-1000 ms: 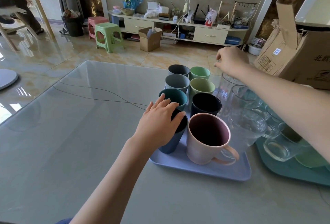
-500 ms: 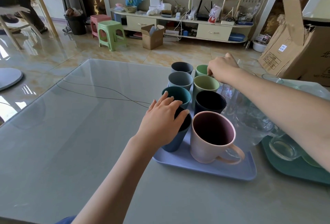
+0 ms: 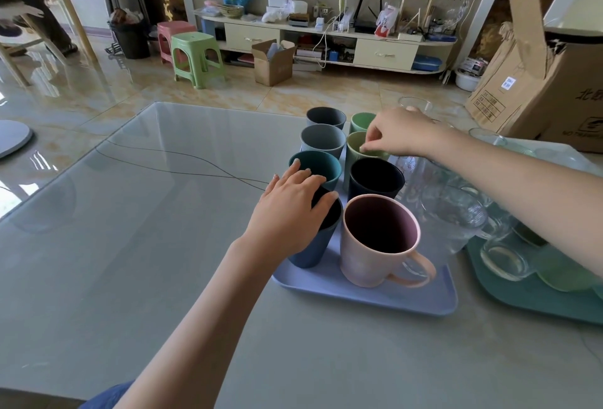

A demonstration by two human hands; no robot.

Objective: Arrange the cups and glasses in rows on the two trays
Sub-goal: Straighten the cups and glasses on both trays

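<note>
Hands: both are over the lilac tray, one on each column of cups.
Left hand (image 3: 290,209): fingers spread and curved over the rim of the dark blue cup (image 3: 313,245) at the near left corner of the tray, thumb on the inner side; it looks like a steadying hold so the row keeps its line while the other hand works.
Right hand (image 3: 396,131): thumb and forefinger pinch the rim of the pale green cup (image 3: 357,147), second from the back in the right column, probably to nudge it level with its neighbours.
Lilac tray (image 3: 375,299): on the tabletop (image 3: 137,245), carrying two columns of coloured cups.
Left column, back to front: dark grey cup (image 3: 324,116), grey cup (image 3: 321,139), teal cup (image 3: 318,165), then the dark blue cup.
Right column, back to front: green cup (image 3: 360,121), the pale green cup, black cup (image 3: 375,180), pink mug (image 3: 375,245) with its handle turned to the right, out of the way of the row.
Glasses: clear glass mugs (image 3: 453,216) crowd the right side of the lilac tray and spill toward the teal tray (image 3: 535,299); which tray each stands on I cannot tell.
Progress: cups look nearly ranked; the glasses appear less orderly.
Risk: the right forearm passes low above the glassware and could knock it.
</note>
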